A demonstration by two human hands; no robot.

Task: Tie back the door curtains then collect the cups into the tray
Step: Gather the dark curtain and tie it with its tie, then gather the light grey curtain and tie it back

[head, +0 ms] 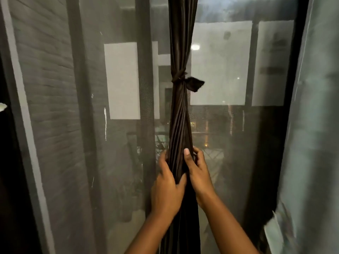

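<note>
Nearest the camera, the left hand (167,187) and the right hand (197,171) both grip the gathered dark curtain (180,125), fingers curled round the bunched folds from either side. Higher up, a knotted tie (180,78) cinches the curtain. Behind it stands the mesh-screened glass door (110,88).

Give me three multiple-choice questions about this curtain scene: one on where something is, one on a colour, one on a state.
1. Where do both hands hold the dark brown pleated curtain?
A. above the knot
B. below the knot
C. on the knot

2. What colour is the curtain at the right edge?
A. pale grey-green
B. red
C. yellow

3. The dark curtain is
A. spread flat
B. lying on the floor
C. bunched and tied

Answers: B, the left hand and right hand grip well under the knot; A, pale fabric; C, the knot cinches it.
</note>
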